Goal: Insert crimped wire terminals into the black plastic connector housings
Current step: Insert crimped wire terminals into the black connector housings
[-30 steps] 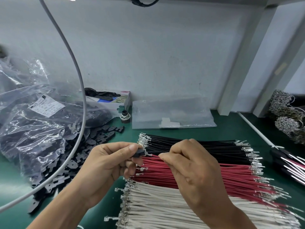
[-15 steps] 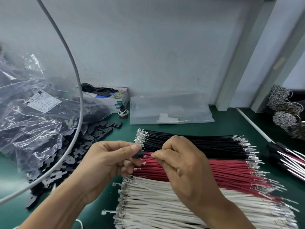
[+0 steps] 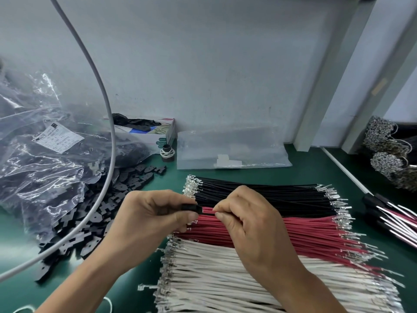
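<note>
My left hand [image 3: 153, 218] pinches a small black connector housing [image 3: 189, 207] between thumb and fingers. My right hand [image 3: 250, 224] pinches a wire [image 3: 206, 211] close to its end; that end meets the housing's right side. The wire's colour is hard to tell against the stacks behind it. Under both hands lie three flat stacks of crimped wires on the green mat: black wires [image 3: 266, 195], red wires [image 3: 311, 233] and white wires [image 3: 214, 272]. Silver terminals show at both ends of the stacks.
Loose black housings [image 3: 94, 220] spill from a clear plastic bag [image 3: 40, 159] at the left. A grey cable [image 3: 106, 105] arcs across the left. A small box [image 3: 158, 134], a rubber-band spool [image 3: 167, 152] and a flat clear bag [image 3: 232, 147] sit at the back wall. Finished harnesses [image 3: 392, 213] lie right.
The terminal gap seen earlier between the housing and my right fingers has closed; the wire end now meets the housing. Both hands stay over the wire stacks.
</note>
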